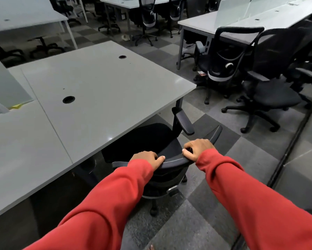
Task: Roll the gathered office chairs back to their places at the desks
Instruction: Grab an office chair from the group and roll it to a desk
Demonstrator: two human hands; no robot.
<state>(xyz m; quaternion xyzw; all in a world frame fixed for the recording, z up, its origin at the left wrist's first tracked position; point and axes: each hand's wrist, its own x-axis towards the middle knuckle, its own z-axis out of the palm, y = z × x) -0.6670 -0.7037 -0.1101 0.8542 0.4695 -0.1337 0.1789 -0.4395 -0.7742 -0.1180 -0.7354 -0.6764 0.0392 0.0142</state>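
Note:
A black office chair [151, 138] stands at the near edge of a grey desk [101, 87], its seat partly under the desktop. My left hand [148, 158] grips the top rail of the chair's backrest, thumb along the rim. My right hand [197, 147] grips the same rail further right, fingers curled over it. One armrest [185, 122] sticks up beside the desk's corner leg. The chair's base and wheels are mostly hidden beneath the backrest.
Two more black chairs [223, 64] [270, 87] stand grouped at the right, beside another grey desk [241, 24]. Further chairs sit at desks in the back. Checkered grey carpet runs between the desks. A dark floor strip [292, 141] runs diagonally at the right.

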